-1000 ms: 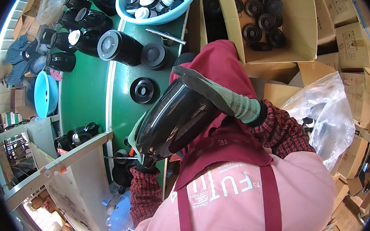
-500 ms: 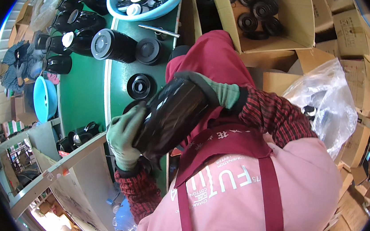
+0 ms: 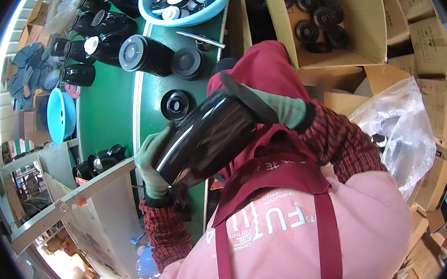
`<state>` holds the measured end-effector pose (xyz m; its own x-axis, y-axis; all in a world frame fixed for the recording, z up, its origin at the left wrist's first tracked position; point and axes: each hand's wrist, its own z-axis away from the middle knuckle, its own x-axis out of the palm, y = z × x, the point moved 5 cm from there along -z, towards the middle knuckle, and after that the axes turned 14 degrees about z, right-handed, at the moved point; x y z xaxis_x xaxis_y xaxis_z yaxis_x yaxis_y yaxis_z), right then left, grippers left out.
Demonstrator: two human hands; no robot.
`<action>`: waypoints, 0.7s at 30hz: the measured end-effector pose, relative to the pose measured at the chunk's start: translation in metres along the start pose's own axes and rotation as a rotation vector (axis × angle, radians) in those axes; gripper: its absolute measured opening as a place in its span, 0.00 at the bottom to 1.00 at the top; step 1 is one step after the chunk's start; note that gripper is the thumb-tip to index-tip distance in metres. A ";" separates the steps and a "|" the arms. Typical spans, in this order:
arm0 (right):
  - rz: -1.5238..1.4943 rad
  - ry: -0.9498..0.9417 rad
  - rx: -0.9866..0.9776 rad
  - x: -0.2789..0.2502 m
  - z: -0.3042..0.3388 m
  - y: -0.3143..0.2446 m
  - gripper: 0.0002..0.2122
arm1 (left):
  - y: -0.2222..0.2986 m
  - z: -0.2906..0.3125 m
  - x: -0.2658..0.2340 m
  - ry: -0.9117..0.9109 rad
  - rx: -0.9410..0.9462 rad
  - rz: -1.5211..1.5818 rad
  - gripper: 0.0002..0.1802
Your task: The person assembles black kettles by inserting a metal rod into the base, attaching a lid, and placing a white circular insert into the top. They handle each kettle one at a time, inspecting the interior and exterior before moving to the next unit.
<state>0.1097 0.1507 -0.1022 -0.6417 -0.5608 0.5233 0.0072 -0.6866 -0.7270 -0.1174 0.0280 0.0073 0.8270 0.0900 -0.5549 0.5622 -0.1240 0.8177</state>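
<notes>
Across my lap I hold a large glossy black jug (image 3: 210,138), tilted with its ends toward my two hands. My left hand (image 3: 152,166), in a green glove, is closed round its lower left end, the fingertips partly hidden behind it. At the upper right end my right hand (image 3: 286,109), also gloved, grips the jug. A flat dark edge lies along that end; whether it is the glove's dark palm or a base piece, I cannot tell. On the green table close by lie a black ringed lid (image 3: 175,105) and a round black cap (image 3: 188,63).
A ribbed black container (image 3: 144,55) lies beside several black jugs (image 3: 117,24). Behind is a blue basin (image 3: 183,21) of black and white stoppers, with a metal rod (image 3: 201,39) before it. At right stand an open carton (image 3: 360,56) of black ringed parts and a clear plastic bag (image 3: 404,130).
The view has shifted slightly, so the table appears farther right. My left hand has slid down the jug's left end, and the jug shows more plainly. Both hands keep hold.
</notes>
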 end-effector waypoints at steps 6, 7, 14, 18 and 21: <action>0.569 0.183 -0.986 0.029 0.020 -0.023 0.24 | -0.043 0.023 -0.001 0.213 -0.294 0.360 0.34; 0.294 0.046 -0.799 0.017 -0.001 -0.003 0.24 | -0.041 0.023 -0.001 0.228 -0.314 0.360 0.35; 0.230 -0.039 -0.409 -0.006 -0.023 0.044 0.25 | -0.010 -0.020 -0.005 -0.093 -0.003 -0.004 0.35; 0.618 0.203 -0.716 0.012 -0.001 0.009 0.25 | -0.173 0.058 0.007 0.089 -0.385 0.963 0.38; 0.850 0.352 -0.968 0.033 0.026 -0.018 0.26 | -0.255 0.105 0.035 0.036 -0.399 0.803 0.39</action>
<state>0.1085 0.1324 -0.0601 -0.8727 -0.3986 -0.2819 0.0514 0.4992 -0.8650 -0.2319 -0.0407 -0.2367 0.9658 0.1561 0.2072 -0.2351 0.1890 0.9534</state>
